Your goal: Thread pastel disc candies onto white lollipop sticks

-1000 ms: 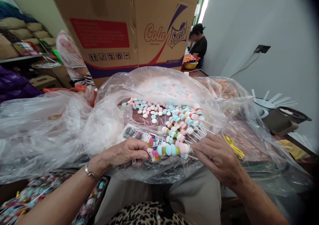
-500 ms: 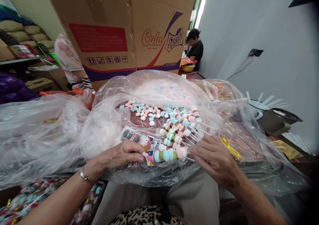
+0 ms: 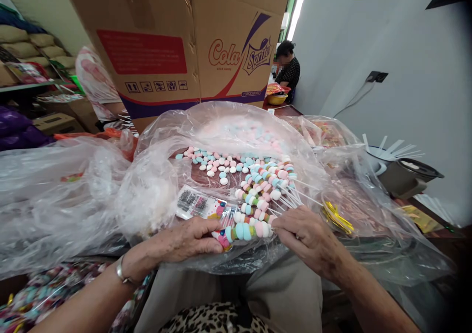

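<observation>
A marshmallow candy skewer (image 3: 246, 231), in blue, white, pink and green pieces, lies level between my hands near the table's front edge. My left hand (image 3: 193, 238) is closed at its left end, thumb and fingers pinching a colourful printed wrapper (image 3: 223, 238) that covers that end. At the other end my right hand (image 3: 304, 237) is closed in a pinch around the stick, which is mostly hidden by the fingers. Just beyond lies a pile of similar candy skewers (image 3: 263, 188), their white sticks pointing right. A stack of printed wrappers (image 3: 195, 203) rests beyond my left hand.
Loose pink, white and blue candies (image 3: 228, 166) spill from a large clear plastic bag (image 3: 165, 126). Yellow ties (image 3: 337, 218) lie at the right, near a grey pot (image 3: 407, 178). A tall carton (image 3: 158, 43) stands behind. A co-worker (image 3: 289, 68) sits farther back.
My right hand has shifted left, closer to the candy pieces, and my left hand has moved slightly right and down. The skewer's right end now meets my right fingertips.
</observation>
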`<control>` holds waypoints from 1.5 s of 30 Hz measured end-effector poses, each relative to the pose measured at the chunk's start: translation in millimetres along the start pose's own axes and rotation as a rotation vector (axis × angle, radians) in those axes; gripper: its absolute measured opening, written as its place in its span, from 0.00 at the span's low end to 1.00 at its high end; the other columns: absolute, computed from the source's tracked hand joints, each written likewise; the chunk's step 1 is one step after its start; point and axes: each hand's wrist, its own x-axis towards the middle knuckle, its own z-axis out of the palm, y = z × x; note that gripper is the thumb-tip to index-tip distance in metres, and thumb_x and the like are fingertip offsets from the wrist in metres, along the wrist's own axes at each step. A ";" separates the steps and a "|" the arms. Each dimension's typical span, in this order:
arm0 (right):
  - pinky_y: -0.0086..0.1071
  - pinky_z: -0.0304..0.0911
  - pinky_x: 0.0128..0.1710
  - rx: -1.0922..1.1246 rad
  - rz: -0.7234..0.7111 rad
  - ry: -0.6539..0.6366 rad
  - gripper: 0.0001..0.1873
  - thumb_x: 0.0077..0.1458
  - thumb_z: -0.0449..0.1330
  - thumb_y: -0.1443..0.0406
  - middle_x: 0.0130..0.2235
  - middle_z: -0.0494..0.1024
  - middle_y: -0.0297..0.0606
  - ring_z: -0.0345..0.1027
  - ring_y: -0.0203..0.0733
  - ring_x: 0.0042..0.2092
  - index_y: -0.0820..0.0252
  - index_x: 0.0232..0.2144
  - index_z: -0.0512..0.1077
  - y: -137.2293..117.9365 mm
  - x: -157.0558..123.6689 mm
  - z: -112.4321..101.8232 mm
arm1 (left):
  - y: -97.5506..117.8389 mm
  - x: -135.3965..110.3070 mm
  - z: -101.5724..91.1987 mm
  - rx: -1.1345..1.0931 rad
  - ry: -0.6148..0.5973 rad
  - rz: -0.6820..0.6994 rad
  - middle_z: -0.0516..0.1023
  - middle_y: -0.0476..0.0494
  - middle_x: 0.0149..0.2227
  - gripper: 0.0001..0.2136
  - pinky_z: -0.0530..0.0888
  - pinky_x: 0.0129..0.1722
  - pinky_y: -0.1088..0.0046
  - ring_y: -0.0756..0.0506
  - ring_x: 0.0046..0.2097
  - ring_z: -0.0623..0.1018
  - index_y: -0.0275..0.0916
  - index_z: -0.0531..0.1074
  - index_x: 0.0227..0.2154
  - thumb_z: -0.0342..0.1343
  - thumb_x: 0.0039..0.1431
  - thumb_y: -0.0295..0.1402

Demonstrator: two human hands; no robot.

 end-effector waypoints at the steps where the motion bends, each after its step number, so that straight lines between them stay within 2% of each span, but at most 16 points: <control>1: 0.32 0.55 0.33 0.021 0.006 -0.018 0.15 0.64 0.51 0.69 0.25 0.75 0.33 0.65 0.36 0.28 0.58 0.28 0.75 0.7 0.5 0.4 | 1.6 0.3 1.8 -0.029 0.002 -0.034 0.75 0.51 0.33 0.12 0.65 0.33 0.77 0.47 0.34 0.69 0.42 0.78 0.44 0.60 0.60 0.41; 5: 0.33 0.54 0.35 0.060 -0.021 -0.039 0.15 0.64 0.52 0.70 0.27 0.75 0.34 0.65 0.37 0.30 0.59 0.29 0.75 6.5 0.6 -0.4 | 2.6 1.7 4.3 -0.178 0.042 -0.198 0.73 0.53 0.28 0.12 0.59 0.25 0.78 0.52 0.26 0.64 0.38 0.77 0.41 0.58 0.61 0.40; 9: 0.34 0.52 0.35 0.042 -0.104 -0.053 0.14 0.64 0.53 0.69 0.25 0.74 0.34 0.63 0.37 0.30 0.59 0.29 0.75 9.4 -0.8 -1.5 | -0.2 1.3 3.9 -0.251 0.070 -0.172 0.72 0.51 0.29 0.13 0.63 0.29 0.76 0.51 0.29 0.65 0.36 0.76 0.39 0.59 0.58 0.41; 12: 0.34 0.53 0.36 0.063 -0.083 -0.026 0.14 0.65 0.52 0.69 0.27 0.75 0.34 0.64 0.37 0.31 0.59 0.29 0.74 6.6 -1.1 0.3 | 0.9 0.5 9.7 -0.281 0.046 -0.149 0.72 0.52 0.29 0.12 0.62 0.31 0.76 0.51 0.31 0.66 0.36 0.76 0.36 0.62 0.55 0.40; 16: 0.33 0.53 0.36 0.064 -0.028 0.000 0.13 0.64 0.52 0.70 0.27 0.75 0.34 0.64 0.37 0.31 0.59 0.29 0.74 2.1 -1.3 4.3 | 3.4 0.3 22.7 -0.396 0.005 -0.144 0.75 0.51 0.35 0.15 0.65 0.35 0.75 0.49 0.35 0.70 0.39 0.74 0.44 0.64 0.54 0.36; 20: 0.33 0.52 0.35 0.054 -0.078 0.001 0.13 0.64 0.52 0.69 0.25 0.73 0.33 0.63 0.36 0.30 0.59 0.30 0.75 3.0 -1.5 4.9 | -0.3 0.4 28.7 -0.515 0.037 -0.086 0.76 0.49 0.41 0.20 0.66 0.42 0.72 0.48 0.41 0.72 0.40 0.70 0.50 0.65 0.55 0.33; 23: 0.33 0.50 0.34 0.035 -0.146 -0.064 0.14 0.64 0.52 0.70 0.24 0.72 0.32 0.63 0.37 0.30 0.59 0.28 0.74 5.5 -0.5 0.7 | -1.6 0.4 28.5 -0.470 0.012 -0.065 0.76 0.48 0.41 0.18 0.66 0.42 0.72 0.47 0.40 0.71 0.41 0.69 0.49 0.63 0.57 0.34; 26: 0.34 0.49 0.34 0.041 -0.191 -0.145 0.14 0.62 0.52 0.71 0.25 0.72 0.33 0.62 0.37 0.30 0.59 0.28 0.74 6.9 0.2 -4.2 | 1.8 0.5 30.2 -0.309 -0.022 -0.111 0.76 0.49 0.39 0.14 0.65 0.38 0.74 0.48 0.39 0.70 0.40 0.70 0.46 0.63 0.57 0.33; 31: 0.34 0.49 0.34 0.086 -0.163 -0.247 0.14 0.62 0.53 0.70 0.24 0.71 0.31 0.61 0.36 0.29 0.58 0.27 0.74 4.3 -2.8 -0.7 | 7.3 0.1 43.0 -0.164 -0.057 -0.136 0.72 0.53 0.33 0.13 0.64 0.33 0.76 0.49 0.35 0.68 0.41 0.71 0.44 0.63 0.56 0.32; 38: 0.33 0.51 0.35 0.204 -0.110 -0.284 0.12 0.58 0.54 0.72 0.25 0.73 0.30 0.64 0.34 0.29 0.58 0.25 0.73 -8.3 -5.7 15.3 | 16.0 -2.4 65.2 -0.117 -0.092 -0.187 0.71 0.54 0.28 0.15 0.64 0.30 0.75 0.49 0.29 0.70 0.43 0.69 0.49 0.59 0.59 0.30; 40: 0.33 0.52 0.36 0.217 -0.105 -0.284 0.12 0.58 0.54 0.71 0.24 0.73 0.30 0.63 0.34 0.28 0.58 0.25 0.73 -8.8 -6.8 16.4 | 18.4 -3.6 68.0 -0.105 -0.074 -0.171 0.73 0.52 0.31 0.16 0.65 0.33 0.74 0.47 0.33 0.71 0.42 0.68 0.49 0.61 0.59 0.33; 43: 0.33 0.52 0.35 0.234 -0.103 -0.234 0.14 0.61 0.52 0.70 0.25 0.73 0.31 0.63 0.35 0.29 0.59 0.27 0.74 -3.5 -9.9 13.3 | 20.4 -6.9 65.4 -0.188 0.020 -0.167 0.75 0.48 0.43 0.21 0.66 0.41 0.71 0.45 0.42 0.71 0.43 0.66 0.53 0.62 0.57 0.36; 45: 0.33 0.52 0.35 0.240 -0.097 -0.202 0.15 0.62 0.51 0.70 0.26 0.73 0.32 0.63 0.35 0.29 0.59 0.28 0.74 1.5 -11.8 9.3 | 21.3 -9.9 60.8 -0.303 0.043 -0.210 0.75 0.49 0.43 0.25 0.67 0.40 0.71 0.46 0.42 0.70 0.43 0.63 0.55 0.63 0.56 0.37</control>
